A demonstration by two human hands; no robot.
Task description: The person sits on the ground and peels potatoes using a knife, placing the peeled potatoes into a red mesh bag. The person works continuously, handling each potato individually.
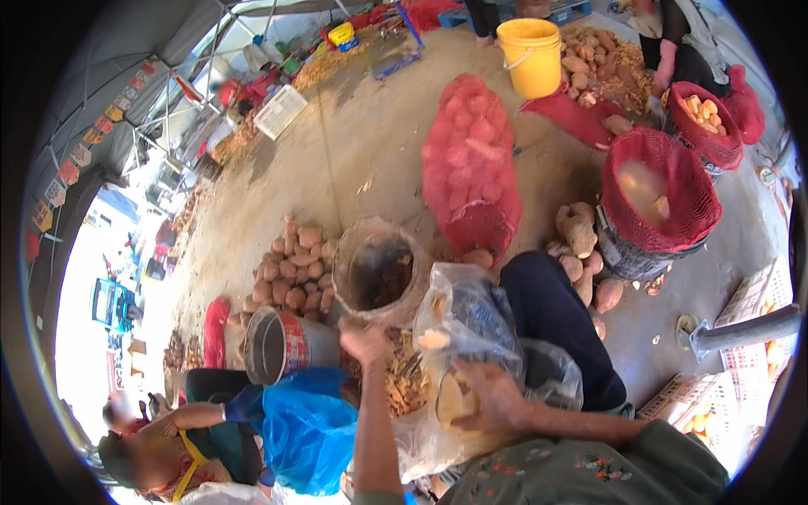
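My left hand (pixel 363 341) is curled into a fist by the near rim of a dirt-crusted bucket (pixel 380 309). Whether it grips the rim or a small tool is hidden. Over my lap, my right hand (pixel 489 399) is wrapped around a pale, partly peeled tuber (pixel 456 398), probably a sweet potato. Clear plastic sheeting (pixel 467 309) covers my thigh there. Tan peelings (pixel 404 379) lie on the floor between my two forearms. Dark scraps sit inside the crusted bucket.
Unpeeled tubers (pixel 293 271) are heaped beyond a tipped bucket (pixel 300 347). A full red mesh sack (pixel 470 151) lies ahead. To the right stands a bucket lined with red mesh (pixel 663 189). A person with a blue plastic apron (pixel 309 429) sits close on my left. A metal post (pixel 751 329) juts in.
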